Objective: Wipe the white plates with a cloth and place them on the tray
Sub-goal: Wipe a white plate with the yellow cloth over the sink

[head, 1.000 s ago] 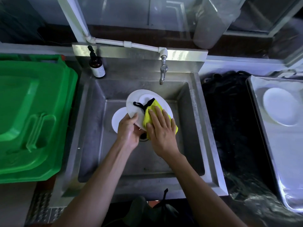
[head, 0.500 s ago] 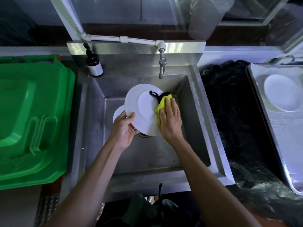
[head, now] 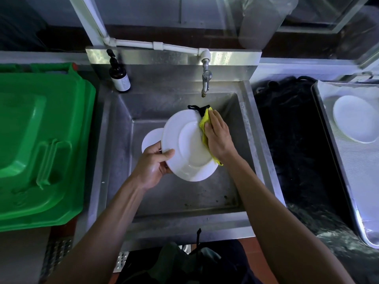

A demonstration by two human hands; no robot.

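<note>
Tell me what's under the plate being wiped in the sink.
Part of a second round white plate shows below the held white plate, on the steel sink floor. The rest is covered, so more plates can't be ruled out.

The plate (head: 185, 146) held over the sink (head: 121, 140) was plain white, as were the one lying below it (head: 150, 138) and the one on the tray (head: 353, 118). The cloth (head: 205, 125) was bright yellow with a black loop at its top. Sink and tray (head: 348, 181) were dull silver-grey steel. The big lid (head: 39, 144) at the left was vivid green, the pump bottle (head: 120, 76) dark brown with a pale label, the pipe (head: 155, 46) white.
</note>
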